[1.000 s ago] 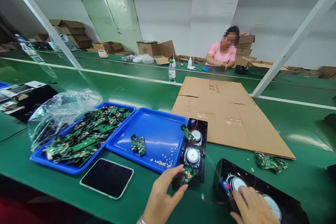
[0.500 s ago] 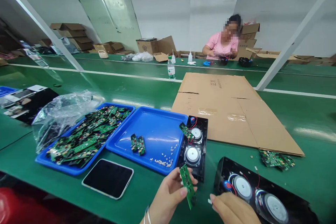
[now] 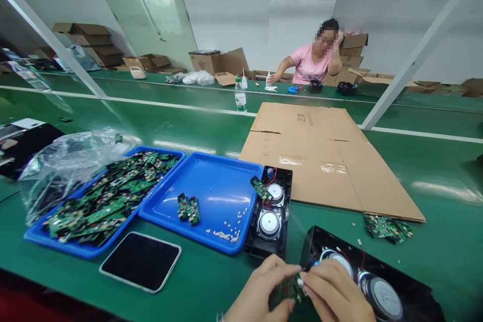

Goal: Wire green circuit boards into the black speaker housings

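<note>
The left hand is gripping a circuit board beside the speaker box; the right hand is pinching a white connector against it. Flattened cardboard is showing characters resembling 正发; a bottle is bearing an illegible label.

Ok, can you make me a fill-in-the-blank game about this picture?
1. The left hand holds a circuit board, close to the ____ hand.
2. One tray holds small white pieces and ____ circuit boards.
3. That tray is coloured ____.
4. At the back, a person wears a ____ top.

Missing words: right; two; blue; pink.
</note>
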The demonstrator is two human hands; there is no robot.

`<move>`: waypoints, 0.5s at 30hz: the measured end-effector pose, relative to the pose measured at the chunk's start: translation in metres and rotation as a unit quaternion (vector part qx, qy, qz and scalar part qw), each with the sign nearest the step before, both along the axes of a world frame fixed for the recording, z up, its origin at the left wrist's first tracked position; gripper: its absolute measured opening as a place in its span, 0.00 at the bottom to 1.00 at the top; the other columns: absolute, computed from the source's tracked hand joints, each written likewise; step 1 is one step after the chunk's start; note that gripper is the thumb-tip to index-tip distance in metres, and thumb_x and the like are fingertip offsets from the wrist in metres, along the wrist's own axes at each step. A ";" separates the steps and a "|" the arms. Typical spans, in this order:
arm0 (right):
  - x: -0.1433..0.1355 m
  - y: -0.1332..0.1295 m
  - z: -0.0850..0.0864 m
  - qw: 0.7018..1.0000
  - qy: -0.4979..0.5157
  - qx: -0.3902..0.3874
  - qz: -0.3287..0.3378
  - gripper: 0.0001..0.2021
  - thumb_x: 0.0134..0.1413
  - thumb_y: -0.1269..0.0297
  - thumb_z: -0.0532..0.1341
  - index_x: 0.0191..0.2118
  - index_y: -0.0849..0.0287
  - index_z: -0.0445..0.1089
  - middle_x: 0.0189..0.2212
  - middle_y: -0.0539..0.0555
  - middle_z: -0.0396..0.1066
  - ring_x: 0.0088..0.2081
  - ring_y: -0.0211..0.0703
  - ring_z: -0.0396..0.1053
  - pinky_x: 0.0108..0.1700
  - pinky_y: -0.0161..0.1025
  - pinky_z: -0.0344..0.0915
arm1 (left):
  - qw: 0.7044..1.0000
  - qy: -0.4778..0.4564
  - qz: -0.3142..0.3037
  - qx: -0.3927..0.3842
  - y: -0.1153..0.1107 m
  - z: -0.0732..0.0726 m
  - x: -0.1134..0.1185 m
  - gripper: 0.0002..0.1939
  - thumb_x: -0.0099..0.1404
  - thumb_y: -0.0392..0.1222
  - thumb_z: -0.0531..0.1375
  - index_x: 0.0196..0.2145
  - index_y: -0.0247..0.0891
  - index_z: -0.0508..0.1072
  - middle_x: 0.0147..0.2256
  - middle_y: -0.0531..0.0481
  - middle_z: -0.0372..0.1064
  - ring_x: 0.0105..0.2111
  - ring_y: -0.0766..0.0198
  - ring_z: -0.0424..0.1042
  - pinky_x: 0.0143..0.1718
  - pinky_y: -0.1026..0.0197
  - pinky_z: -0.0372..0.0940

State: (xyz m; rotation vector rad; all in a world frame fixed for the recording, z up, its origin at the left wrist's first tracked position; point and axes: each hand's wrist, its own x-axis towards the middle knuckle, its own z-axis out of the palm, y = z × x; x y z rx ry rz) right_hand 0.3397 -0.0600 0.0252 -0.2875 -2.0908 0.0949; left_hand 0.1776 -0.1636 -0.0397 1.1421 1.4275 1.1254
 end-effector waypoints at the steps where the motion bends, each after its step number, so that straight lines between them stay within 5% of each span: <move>1: -0.001 0.002 0.004 1.000 -0.008 0.020 0.006 0.14 0.68 0.74 0.56 0.32 0.59 0.75 0.28 0.55 0.75 0.31 0.34 0.76 0.37 0.25 0.74 | 0.998 0.044 -0.032 0.011 0.000 0.008 -0.002 0.28 0.46 0.29 0.62 0.44 0.51 0.83 0.38 0.48 0.74 0.41 0.54 0.76 0.42 0.57 0.72; 3: -0.003 0.006 0.009 0.999 -0.036 0.039 0.013 0.13 0.67 0.73 0.56 0.32 0.60 0.76 0.31 0.56 0.77 0.36 0.36 0.77 0.40 0.27 0.76 | 0.995 0.079 -0.054 0.008 0.000 0.025 -0.003 0.26 0.49 0.29 0.60 0.42 0.50 0.84 0.38 0.48 0.76 0.40 0.55 0.77 0.44 0.57 0.71; 7: -0.005 0.005 0.012 0.998 -0.056 0.004 0.038 0.14 0.65 0.78 0.55 0.31 0.63 0.75 0.25 0.54 0.73 0.27 0.25 0.73 0.35 0.20 0.71 | 0.992 -0.015 0.122 -0.019 -0.002 0.049 0.002 0.22 0.53 0.34 0.63 0.45 0.49 0.83 0.34 0.53 0.79 0.34 0.61 0.78 0.38 0.65 0.71; 11: -0.007 0.001 0.009 0.999 -0.043 0.010 0.017 0.15 0.66 0.79 0.55 0.31 0.64 0.74 0.20 0.51 0.66 0.21 0.23 0.66 0.27 0.21 0.65 | 0.969 -0.117 0.218 -0.021 -0.002 0.044 0.005 0.15 0.52 0.38 0.68 0.40 0.46 0.84 0.31 0.53 0.79 0.30 0.65 0.76 0.32 0.70 0.69; 15: -0.008 -0.006 -0.003 0.996 -0.039 0.057 -0.054 0.14 0.69 0.75 0.55 0.31 0.63 0.73 0.21 0.50 0.67 0.23 0.32 0.67 0.28 0.35 0.65 | 0.979 0.022 0.194 0.064 -0.001 0.036 0.001 0.10 0.58 0.38 0.67 0.37 0.47 0.85 0.31 0.52 0.81 0.29 0.63 0.78 0.33 0.68 0.72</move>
